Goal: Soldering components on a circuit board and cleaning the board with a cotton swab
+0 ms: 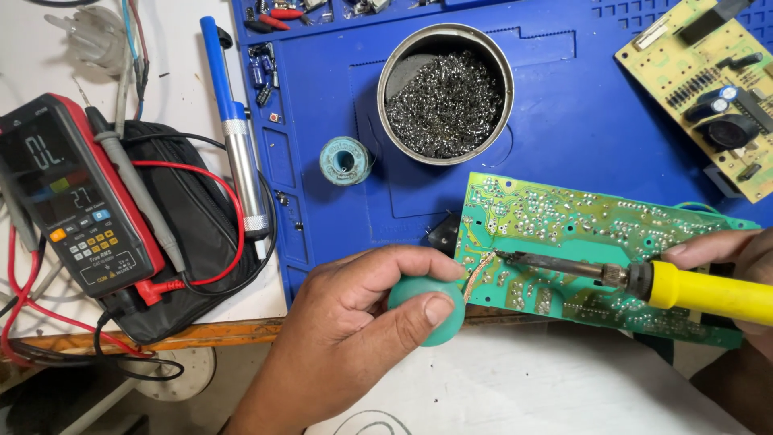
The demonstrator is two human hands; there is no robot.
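My left hand [354, 322] grips a round teal spool of desoldering braid [419, 304] at the front edge of the blue mat. A short copper braid end [478, 269] runs from the spool onto the solder side of a green circuit board [596, 234]. My right hand [737, 266] holds a soldering iron by its yellow handle [708, 292]. The iron's dark tip [506, 255] rests on the braid near the board's left end.
A tin of metal cleaning wool [445, 93] and a blue solder reel [345, 161] sit on the blue mat [596, 113]. A second board [708, 80] lies at the top right. A blue desoldering pump [237, 137] and a multimeter [68, 197] with leads on a black pouch lie to the left.
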